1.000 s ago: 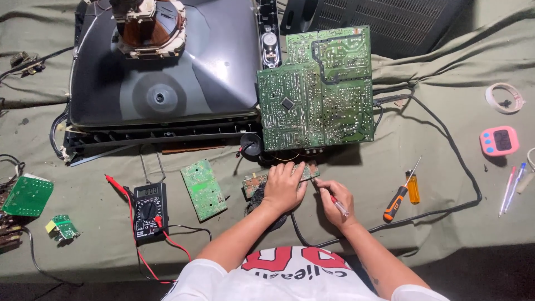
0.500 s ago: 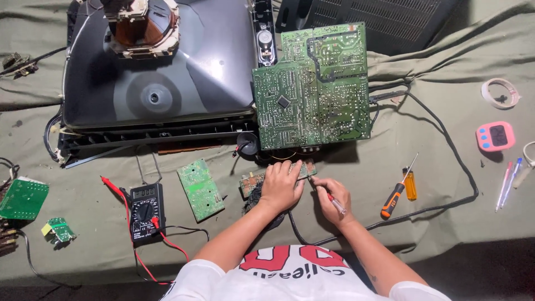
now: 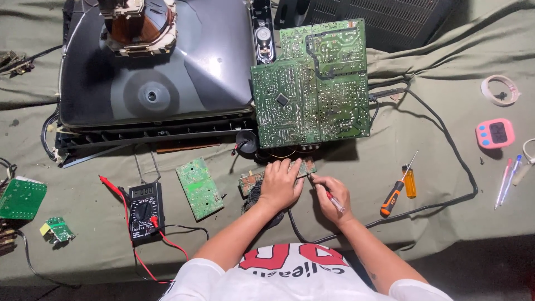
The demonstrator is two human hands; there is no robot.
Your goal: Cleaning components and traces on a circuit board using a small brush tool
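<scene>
The left hand (image 3: 281, 187) covers most of the small circuit board (image 3: 249, 181). The screwdriver (image 3: 333, 202) tip contact point is too small to resolve. The cathode-ray tube (image 3: 150, 61) neck and the green board (image 3: 19, 198) at left are cropped by the frame edges.
</scene>
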